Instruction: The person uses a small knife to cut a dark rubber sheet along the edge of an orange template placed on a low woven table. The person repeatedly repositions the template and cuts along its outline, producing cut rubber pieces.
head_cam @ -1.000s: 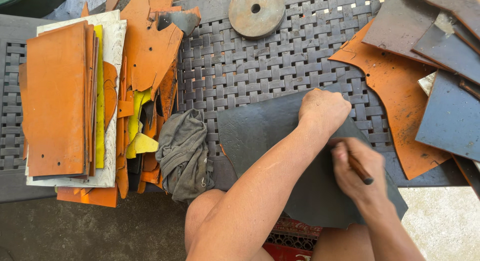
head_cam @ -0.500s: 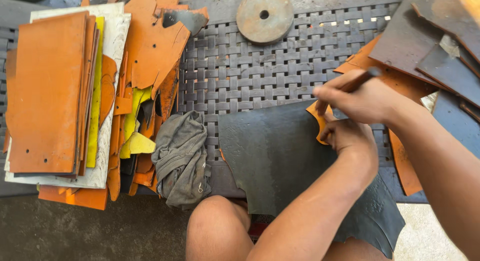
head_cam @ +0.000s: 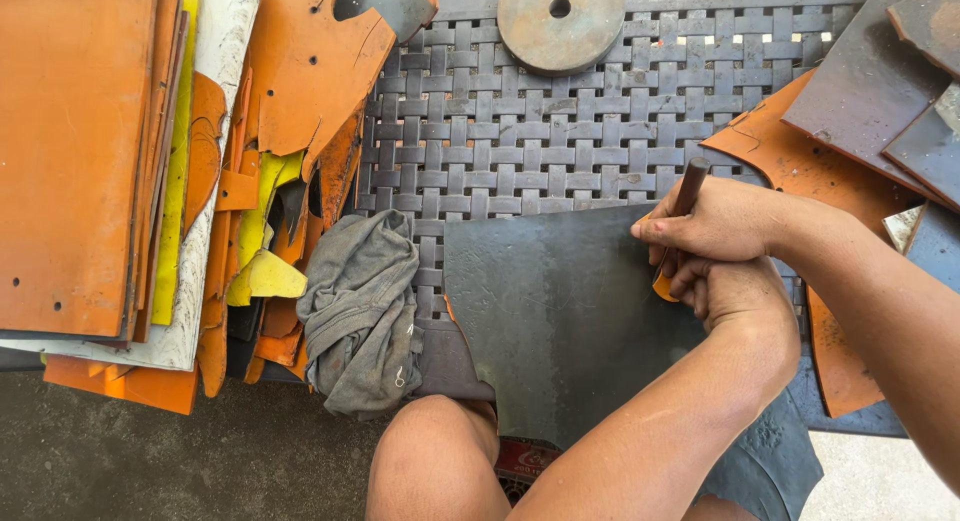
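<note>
Bare woven table lay open between round metal disc and dark sheet; orange stacks blocked left, grey rag beside sheet, dark plates crowded right

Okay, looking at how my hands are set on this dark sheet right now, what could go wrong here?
The left hand presses the dark sheet right beside the brown-handled tool in the right hand; a slip could catch the left fingers. The sheet overhangs the woven table toward the bare knee, so a stroke running off the edge might reach it. Pressure may also shift the sheet on the open weave.
</note>
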